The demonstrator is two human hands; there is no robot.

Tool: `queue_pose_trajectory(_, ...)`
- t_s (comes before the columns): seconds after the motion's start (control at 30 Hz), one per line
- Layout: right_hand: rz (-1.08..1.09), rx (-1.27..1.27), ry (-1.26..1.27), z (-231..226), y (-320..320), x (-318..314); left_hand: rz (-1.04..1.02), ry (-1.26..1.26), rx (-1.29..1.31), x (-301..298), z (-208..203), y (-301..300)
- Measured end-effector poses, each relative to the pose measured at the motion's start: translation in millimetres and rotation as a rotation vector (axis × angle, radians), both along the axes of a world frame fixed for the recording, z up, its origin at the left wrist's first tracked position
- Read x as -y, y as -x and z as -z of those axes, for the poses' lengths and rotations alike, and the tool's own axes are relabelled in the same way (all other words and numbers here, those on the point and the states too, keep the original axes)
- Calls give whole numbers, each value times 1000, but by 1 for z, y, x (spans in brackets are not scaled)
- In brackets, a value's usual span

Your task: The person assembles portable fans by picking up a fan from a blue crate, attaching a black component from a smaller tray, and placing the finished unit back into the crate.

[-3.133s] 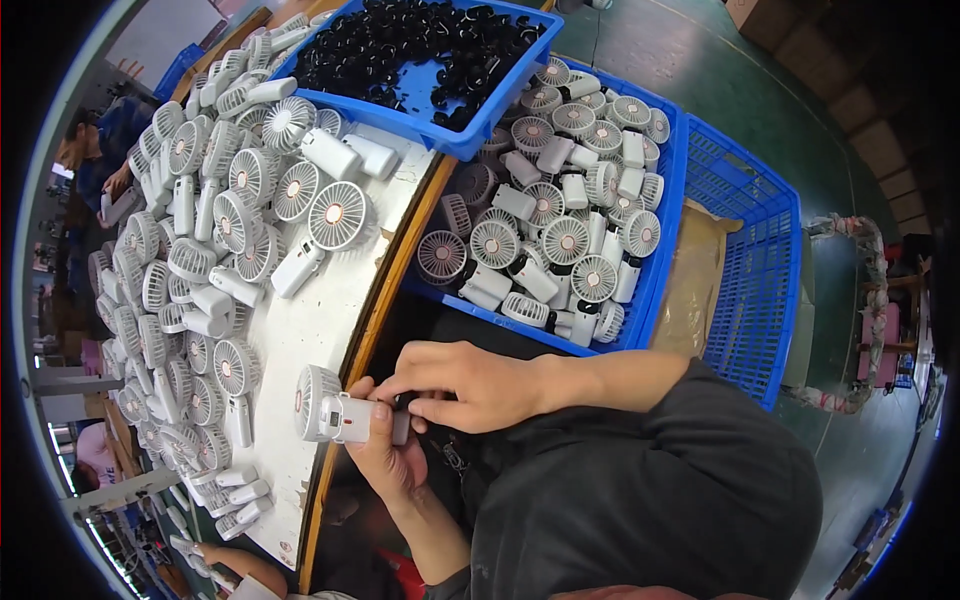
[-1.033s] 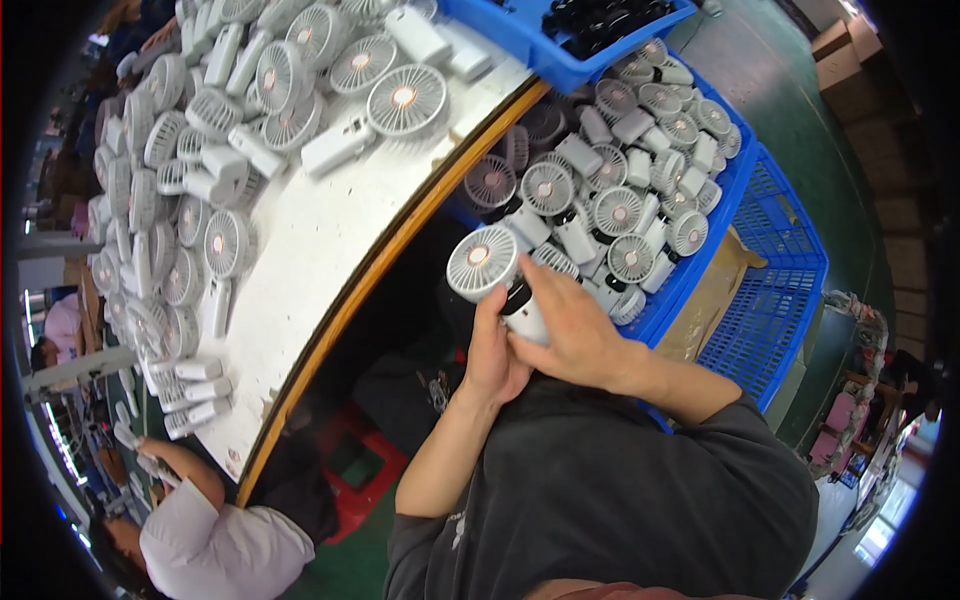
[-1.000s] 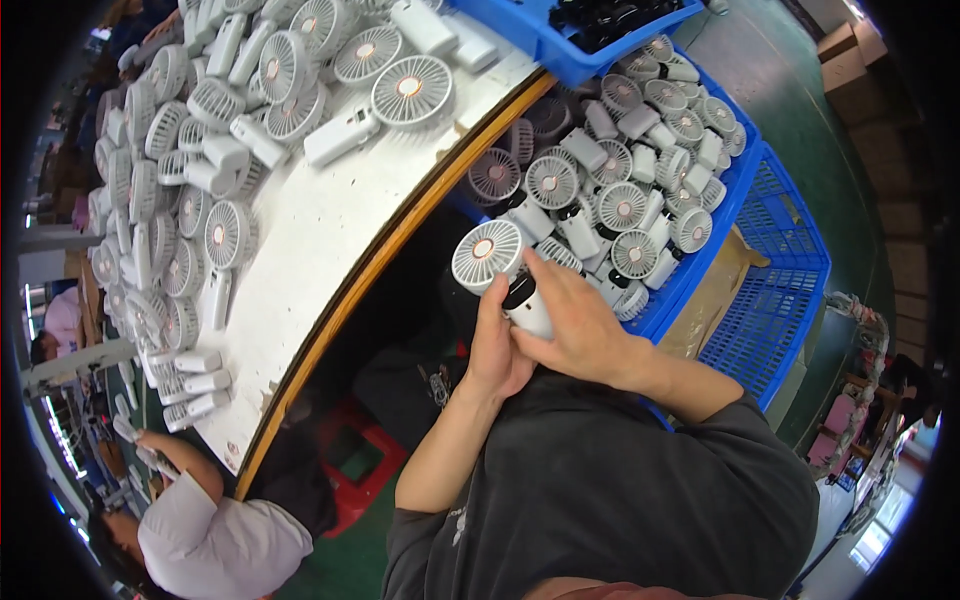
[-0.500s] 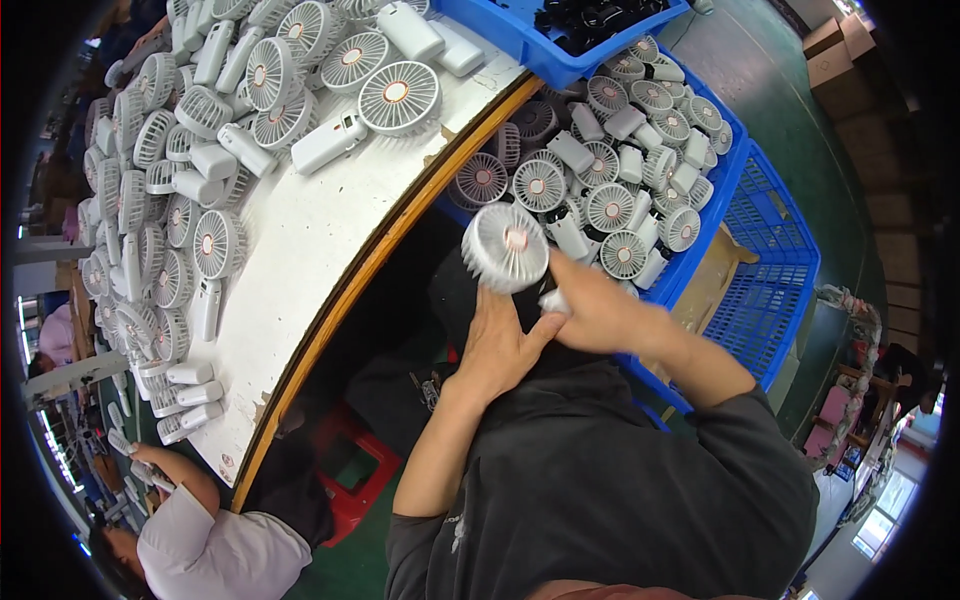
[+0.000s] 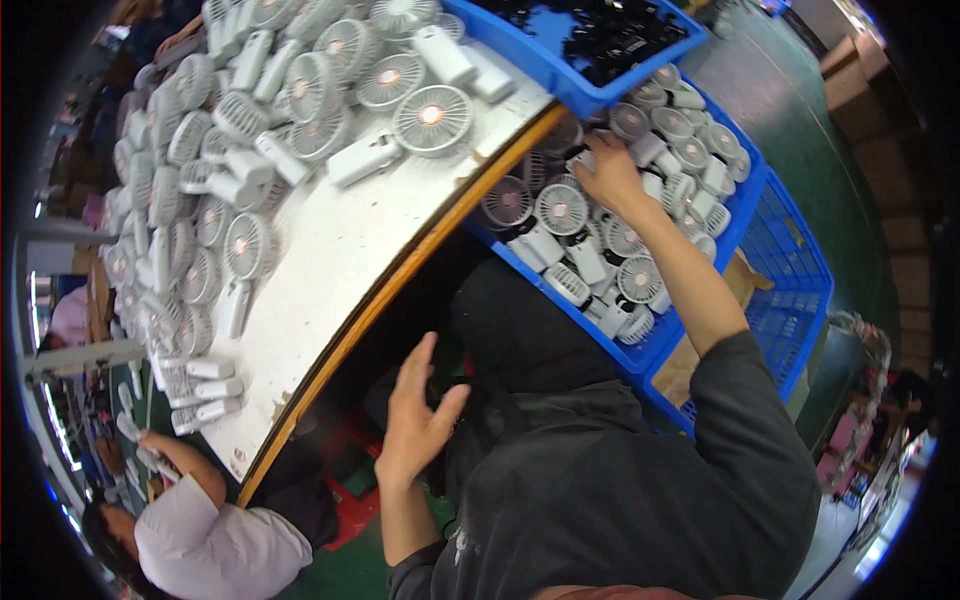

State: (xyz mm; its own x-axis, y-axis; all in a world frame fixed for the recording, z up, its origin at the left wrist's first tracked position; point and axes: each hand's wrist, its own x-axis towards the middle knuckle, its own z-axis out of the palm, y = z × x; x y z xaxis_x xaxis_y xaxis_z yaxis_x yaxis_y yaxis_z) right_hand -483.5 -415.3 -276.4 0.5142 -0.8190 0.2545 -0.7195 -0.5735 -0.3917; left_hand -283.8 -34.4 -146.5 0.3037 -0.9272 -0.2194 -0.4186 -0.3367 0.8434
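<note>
In the blue crate point(image 5: 592, 325), my right hand point(image 5: 610, 175) reaches down among piled handheld fans. Its fingers curl on the pale, black-trimmed handle of a handheld fan point(image 5: 578, 158), which the hand partly hides. The fans around it have round white grilles and stubby handles, several with black parts. My left hand point(image 5: 415, 425) hovers over my lap beside the table edge, thumb and fingers apart, holding nothing. On the white table point(image 5: 300, 270) to the left lies a big heap of white fans point(image 5: 250, 245), the nearest one point(image 5: 432, 118) lying face up.
A blue tray point(image 5: 595, 95) of black parts sits at the table's far corner. Beyond the crate, on the right, stands a blue slatted basket point(image 5: 795, 290) with cardboard by it. Lower left, a co-worker in a white shirt point(image 5: 215, 540) sits near a red stool point(image 5: 352, 515).
Both hands were together around a fan above my lap. The right has gone forward into the crate; the left has let go and drawn back. My view has shifted slightly.
</note>
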Motion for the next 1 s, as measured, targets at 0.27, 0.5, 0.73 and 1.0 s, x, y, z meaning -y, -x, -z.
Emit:
queue_pose_trajectory(0.27,-118,626,-826,-31,17,-112,-430,198,913,-25,-35,-123)
queue_pose_trajectory(0.5,-427,499,-1029,-71,-39,-195,-351,113,931,11,-8,-227)
queue_pose_trajectory(0.73,-628,558,-1103,-107,-70,-232,-563,174,313,13,-28,-157)
queue_pose_trajectory(1.0,-629,469,-1000,-124,-99,-268,-799,870,-393,22,4,-16)
